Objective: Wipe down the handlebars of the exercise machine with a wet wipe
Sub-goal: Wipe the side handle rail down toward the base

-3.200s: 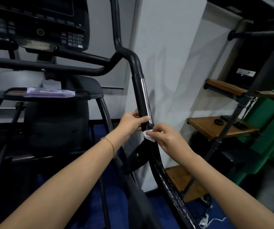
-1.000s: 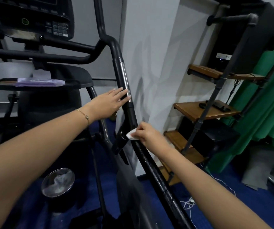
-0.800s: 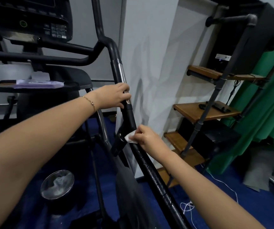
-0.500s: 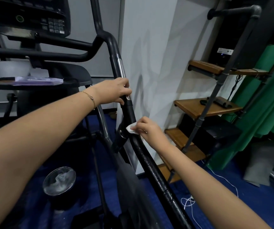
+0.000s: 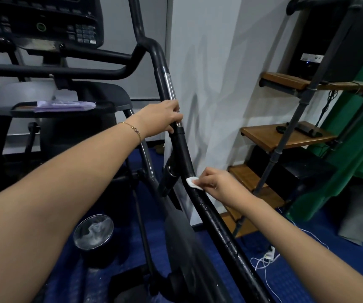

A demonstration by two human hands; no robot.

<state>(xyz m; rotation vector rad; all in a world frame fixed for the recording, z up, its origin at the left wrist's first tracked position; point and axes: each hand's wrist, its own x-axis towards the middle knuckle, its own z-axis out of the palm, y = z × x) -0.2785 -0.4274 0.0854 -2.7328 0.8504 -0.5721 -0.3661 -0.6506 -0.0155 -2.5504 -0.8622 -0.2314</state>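
Glossy wet black handlebar (image 5: pixel 211 212), chrome metal sleeve (image 5: pixel 169 86), wooden shelves (image 5: pixel 285 136)

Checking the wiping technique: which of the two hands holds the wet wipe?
The right hand, pinching the wet wipe against the handlebar; the left hand merely grips it higher up.

Thin gold chain bracelet (image 5: pixel 133 129); left wrist

Dim indoor light, soft shadows across the white wall (image 5: pixel 209 88), wide-angle bending and blur toward the edges
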